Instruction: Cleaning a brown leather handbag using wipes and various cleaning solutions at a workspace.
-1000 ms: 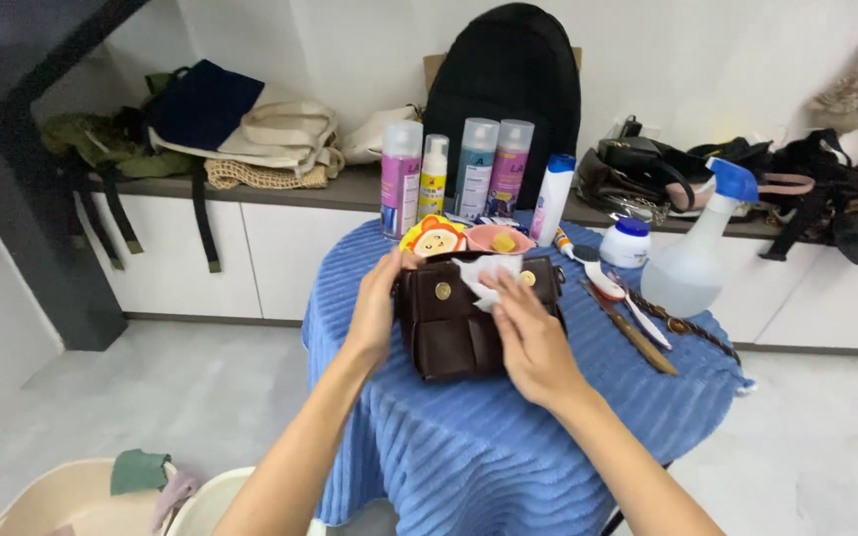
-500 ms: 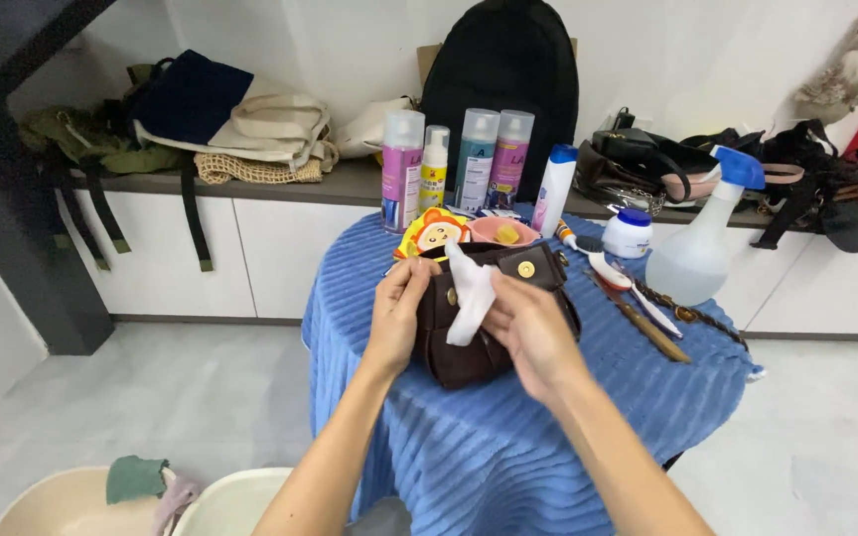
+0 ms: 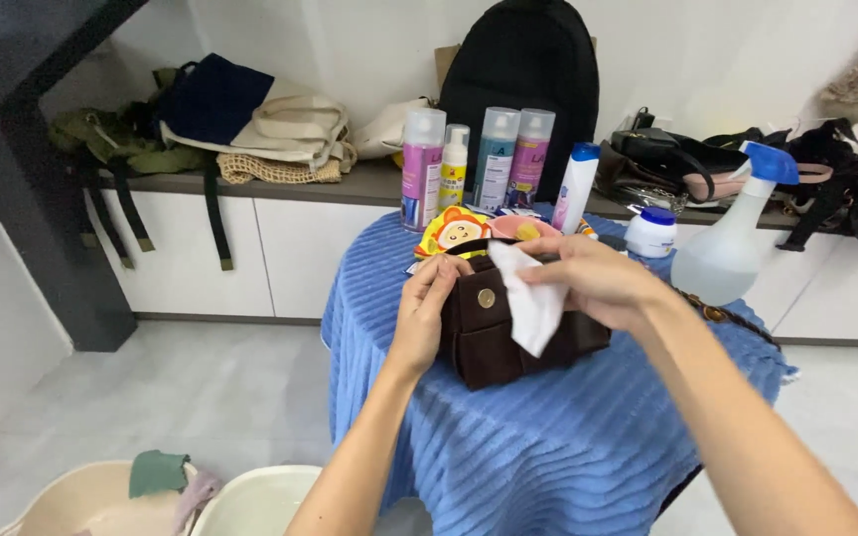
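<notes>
A dark brown handbag (image 3: 508, 333) sits on the round table's blue ribbed cloth (image 3: 548, 447). The left hand (image 3: 427, 310) grips the bag's left edge, fingers curled over its top. The right hand (image 3: 593, 280) pinches a white wipe (image 3: 531, 303) against the bag's front, beside a brass snap (image 3: 486, 298). A clear spray bottle (image 3: 727, 248) stands to the right.

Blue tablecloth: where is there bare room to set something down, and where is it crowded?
The blue tablecloth is bare along its near edge, in front of the brown bag, and on the left side beside the left hand. The far edge is crowded: spray cans, a white bottle, a jar and a spray bottle. The right hand holds a white wipe.
</notes>
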